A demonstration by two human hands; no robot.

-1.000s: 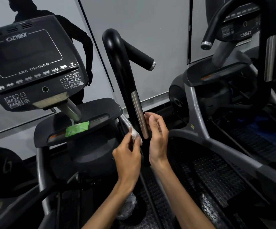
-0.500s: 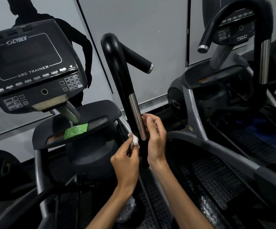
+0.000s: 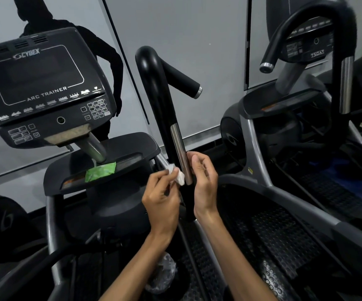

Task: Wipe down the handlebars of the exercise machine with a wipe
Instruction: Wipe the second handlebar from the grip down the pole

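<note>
A black upright handlebar with a silver metal strip rises in the middle of the view. My left hand pinches a small crumpled white wipe just left of the strip's lower end. On the right side of the bar, my right hand stands with its fingers loosely curled, fingertips touching the strip. The bar's side grip sticks out to the right with a silver cap.
The Cybex console stands at the left above a black tray holding a green wipe packet. A second machine with a curved handlebar stands at the right. Ribbed foot pedals lie below. A crumpled plastic wrapper lies low between my arms.
Both hands have stayed low on the handlebar. My left hand has shifted the wipe slightly up against the lower end of the strip; my view has tilted a little.
</note>
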